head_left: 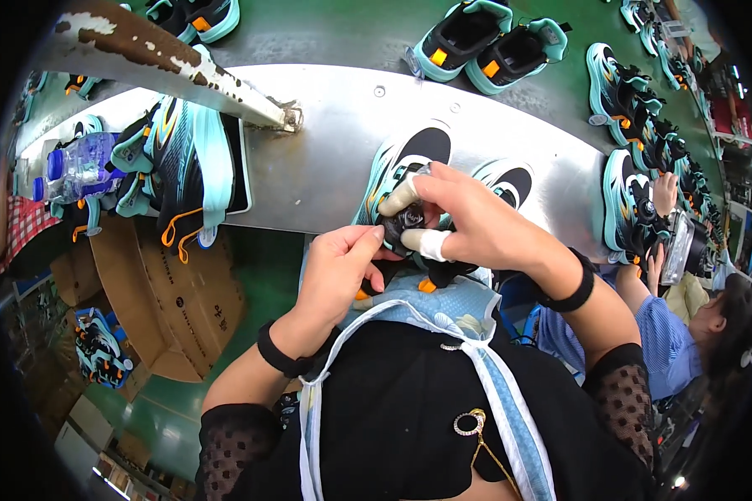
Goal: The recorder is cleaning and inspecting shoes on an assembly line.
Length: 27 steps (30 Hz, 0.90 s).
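Note:
A turquoise, black and white sneaker [379, 171] stands on the metal bench in front of me, its toe pointing away. Over its opening both hands close on a small shiny black piece [405, 224]; whether it is part of the shoe, I cannot tell. My right hand [472, 219] grips it from the right between thumb and forefinger, both in pale finger covers. On the left side, my left hand [336, 271] pinches at its edge with thumb and forefinger. A matching sneaker [507, 179] stands just right, partly hidden by my right hand. Orange pull tabs [427, 285] show below my fingers.
A rusty white post [251, 104] rises from the metal bench [322, 104]. Sneakers [196, 159] are piled left beside plastic bottles [83, 167]; a cardboard box [167, 292] lies below. More sneakers [518, 57] stand on the green surface beyond. A co-worker [668, 334] handles shoes at right.

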Available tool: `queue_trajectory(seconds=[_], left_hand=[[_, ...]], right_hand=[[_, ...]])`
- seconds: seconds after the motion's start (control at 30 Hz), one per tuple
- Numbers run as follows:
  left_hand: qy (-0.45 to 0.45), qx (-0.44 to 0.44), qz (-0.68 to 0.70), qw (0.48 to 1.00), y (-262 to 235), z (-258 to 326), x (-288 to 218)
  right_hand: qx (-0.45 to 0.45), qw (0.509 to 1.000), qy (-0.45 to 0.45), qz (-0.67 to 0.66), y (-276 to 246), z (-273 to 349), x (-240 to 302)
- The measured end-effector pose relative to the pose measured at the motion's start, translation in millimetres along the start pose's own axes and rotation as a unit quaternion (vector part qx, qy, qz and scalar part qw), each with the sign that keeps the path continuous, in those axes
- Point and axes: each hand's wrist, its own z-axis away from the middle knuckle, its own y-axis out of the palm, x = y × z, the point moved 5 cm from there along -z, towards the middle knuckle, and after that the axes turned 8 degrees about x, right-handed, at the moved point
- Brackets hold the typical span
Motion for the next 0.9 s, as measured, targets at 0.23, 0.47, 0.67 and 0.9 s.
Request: queue_trajectory(seconds=[0.23, 0.47, 0.67, 0.9], left_hand=[[-0.086, 0.108, 0.072, 0.988, 16.4, 11.0, -8.9], [-0.055, 0.056, 0.112, 0.991, 14.6, 4.7, 0.6], [-0.05, 0.051, 0.106, 0.992, 13.8, 4.4, -0.5], [-0.041, 0.066, 0.113, 0.991, 16.3, 3.3, 1.5]], right_hand=[[-0.073, 0.997, 0.01, 0.007, -6.8, 15.0, 3.1], [-0.145, 0.967, -0.035, 0.208, 14.0, 30.0, 2.7], [-0.16, 0.971, -0.063, 0.168, -1.9, 19.3, 1.0], [-0.183, 0.952, 0.05, 0.24, -2.9, 27.0, 2.4]])
